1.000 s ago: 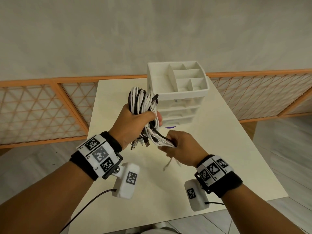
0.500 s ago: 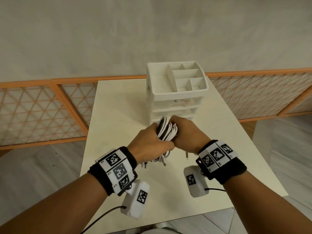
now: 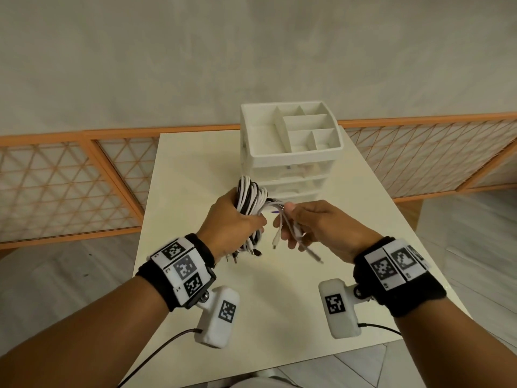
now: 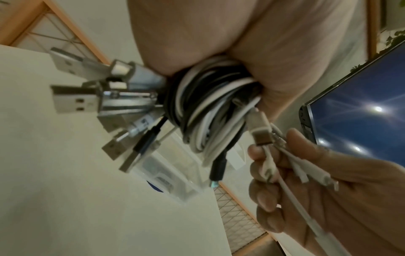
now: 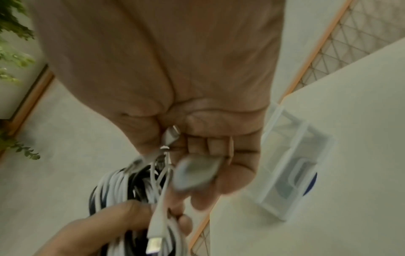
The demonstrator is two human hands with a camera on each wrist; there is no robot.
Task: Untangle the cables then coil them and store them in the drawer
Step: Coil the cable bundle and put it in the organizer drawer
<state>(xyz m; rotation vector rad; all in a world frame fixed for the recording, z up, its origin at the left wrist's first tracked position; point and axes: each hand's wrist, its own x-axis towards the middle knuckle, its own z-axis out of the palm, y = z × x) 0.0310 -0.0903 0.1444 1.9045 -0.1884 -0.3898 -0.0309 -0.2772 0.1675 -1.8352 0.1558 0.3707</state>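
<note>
Left hand (image 3: 232, 219) is fisted round the cable bundle (image 3: 250, 197), a mixed black and white hank held upright above the worktop (image 3: 195, 169). The plugs (image 4: 83, 97) hang loose under the fist. Right hand (image 3: 316, 228) is curled round a few loose white cable ends (image 3: 288, 231) pulled out sideways from the bundle; hands are close but apart.

Risks, my read:
- Bundle is still a tangle, not a coil. Pulling the white ends hard sideways could cinch a knot tighter inside the fist rather than free a strand.
- Dangling plugs can snag on each other or on loops, so a strand may stall halfway out.
- If the left grip eases to let a cable slide, the whole hank could slump and drop onto the worktop.
- The wrist camera leads trail below both forearms near the front edge; a wide pull could catch them.

Room:
- Near edge of the worktop sits under the wrists, bare surface below the hands, good for laying strands out.
- Right edge is near the right forearm; floor beyond it, so a dropped cable could slide off.
- Just behind the bundle stands the drawer unit (image 3: 291, 163), drawers look closed, so one hand must come free to open one. A forward pull would hit it.
- Behind that, the orange lattice rail (image 3: 70, 186) and the wall.
</note>
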